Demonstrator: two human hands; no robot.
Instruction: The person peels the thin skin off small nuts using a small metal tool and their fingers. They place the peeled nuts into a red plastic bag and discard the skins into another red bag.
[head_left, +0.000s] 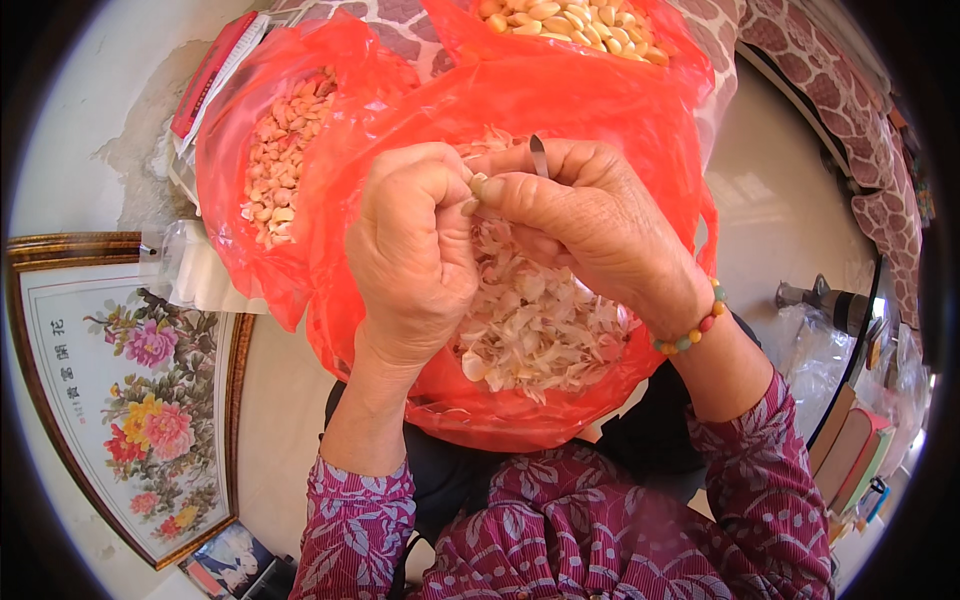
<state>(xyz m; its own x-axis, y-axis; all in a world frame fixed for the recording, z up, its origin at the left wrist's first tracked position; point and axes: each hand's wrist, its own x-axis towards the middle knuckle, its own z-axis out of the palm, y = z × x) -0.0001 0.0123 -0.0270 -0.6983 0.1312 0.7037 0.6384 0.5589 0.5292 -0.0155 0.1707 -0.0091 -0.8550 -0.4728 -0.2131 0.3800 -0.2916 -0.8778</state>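
Note:
My left hand (416, 240) and my right hand (592, 210) meet over a red plastic bag (517, 435), fingertips pinched at a small pale garlic clove (478, 180). Most of the clove is hidden by the fingers. From between my right fingers sticks up the dark pointed blade of a small knife (538, 154); its handle is out of sight in the hand. Below the hands, papery garlic skins (540, 337) fill the bag. At the left, another red bag holds unpeeled garlic cloves (277, 165). Peeled garlic cloves (577, 26) lie in red plastic at the far side.
A patterned cloth (397, 26) lies under the bags. Books (217, 75) stand at the far left, above a framed flower picture (142, 390) by the wall. To the right are clear plastic bags (814, 360) and more books (855, 457). A bead bracelet (694, 334) circles my right wrist.

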